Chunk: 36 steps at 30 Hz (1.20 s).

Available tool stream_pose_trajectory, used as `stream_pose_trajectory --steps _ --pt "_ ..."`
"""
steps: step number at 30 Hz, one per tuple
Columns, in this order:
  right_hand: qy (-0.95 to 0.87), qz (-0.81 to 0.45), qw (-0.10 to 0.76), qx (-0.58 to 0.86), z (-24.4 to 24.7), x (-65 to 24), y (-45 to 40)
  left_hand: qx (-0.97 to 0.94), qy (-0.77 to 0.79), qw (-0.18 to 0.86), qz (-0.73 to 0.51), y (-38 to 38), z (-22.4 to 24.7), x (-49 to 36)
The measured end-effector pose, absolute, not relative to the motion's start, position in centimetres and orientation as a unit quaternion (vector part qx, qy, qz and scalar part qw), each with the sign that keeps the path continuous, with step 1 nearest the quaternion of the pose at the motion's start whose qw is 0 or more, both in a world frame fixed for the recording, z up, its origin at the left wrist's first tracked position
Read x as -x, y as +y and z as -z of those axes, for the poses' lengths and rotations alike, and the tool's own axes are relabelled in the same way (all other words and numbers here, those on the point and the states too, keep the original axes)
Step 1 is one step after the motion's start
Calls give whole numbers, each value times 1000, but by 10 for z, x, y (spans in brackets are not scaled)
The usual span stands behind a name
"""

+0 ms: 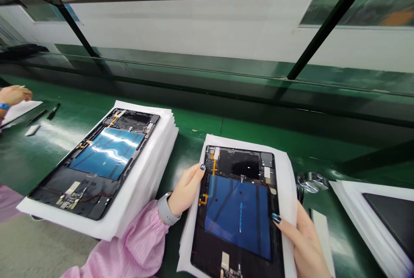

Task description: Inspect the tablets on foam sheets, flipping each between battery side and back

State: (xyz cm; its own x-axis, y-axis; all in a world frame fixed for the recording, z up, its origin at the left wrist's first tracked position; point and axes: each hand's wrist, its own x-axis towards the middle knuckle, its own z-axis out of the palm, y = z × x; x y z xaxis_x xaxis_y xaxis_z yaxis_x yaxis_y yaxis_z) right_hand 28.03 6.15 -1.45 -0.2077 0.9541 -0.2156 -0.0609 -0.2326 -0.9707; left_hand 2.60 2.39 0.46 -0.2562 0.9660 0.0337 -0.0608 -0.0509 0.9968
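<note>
Blue panel point(226, 209), glossy, one: set in the middle of an opened tablet shell point(247, 235), black-rimmed, in front of me and right of centre, its near end running out of view. Beneath it: white sheets point(286, 183), several. Whether these rest on the green table point(58, 153) or are lifted, I cannot tell.

Left hand point(185, 189), mine: thumb on the shell's left edge, towards the far end; fingers out of sight. I judge it a pinch on shell and sheets together. Worn: grey wristband point(168, 210), pink sleeve point(129, 248).

Right hand point(305, 237), mine: thumb on the right edge, lower down; fingers round the sheets' outer side, tips hidden. The same pinch, by my reckoning.

Step in hand, as I judge it: handling shell and sheets as one piece, inner side up. The next move calls for an even grip at both edges, the shell level so it cannot slide, thumbs clear of the orange ribbon cable point(214, 167).

Left: second tablet shell point(106, 151), likewise opened, upon a thick paper stack point(157, 157). Right: shiny roll of tape point(312, 187), one; dark slab point(394, 213), one, on paper. Far left: a co-worker's hand point(14, 95), near a black pen-like tool point(53, 111).
</note>
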Motion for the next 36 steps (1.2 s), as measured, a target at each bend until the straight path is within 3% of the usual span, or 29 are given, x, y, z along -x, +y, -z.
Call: stream_pose_trajectory --steps 9,14,36 --pt "-479 -578 434 499 8 -276 65 -321 572 476 -586 22 3 -23" --pt "-488 -563 452 491 8 -278 66 -397 581 422 -571 21 0 -23" --pt "-501 -605 425 450 14 -286 67 -484 576 381 -538 17 6 -27"
